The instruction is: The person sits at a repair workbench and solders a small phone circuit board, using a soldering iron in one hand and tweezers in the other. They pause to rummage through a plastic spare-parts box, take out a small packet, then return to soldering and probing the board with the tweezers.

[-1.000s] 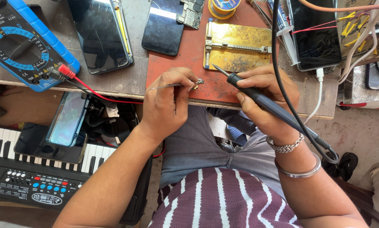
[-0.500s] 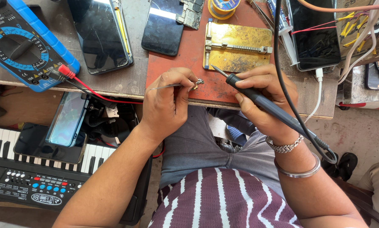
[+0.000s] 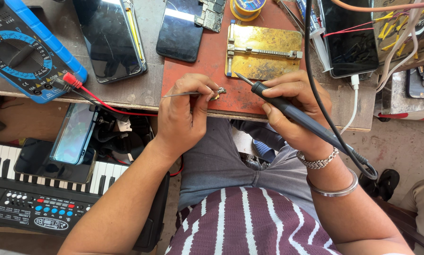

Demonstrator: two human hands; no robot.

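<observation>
My left hand pinches thin metal tweezers, whose tips grip a tiny metal component over the reddish work mat. My right hand holds a dark grey soldering iron like a pen. Its tip points up and to the left, a short way from the component and not touching it. The iron's black cord loops past my right wrist. A brass board holder lies on the mat just beyond the iron's tip.
A blue multimeter with a red lead sits at the left. Dark phones lie face up. A solder spool stands at the top. Below the bench is a small keyboard with two phones on it.
The soldering iron's tip has drawn slightly up and away from the component. My left hand with the tweezers has stayed put.
</observation>
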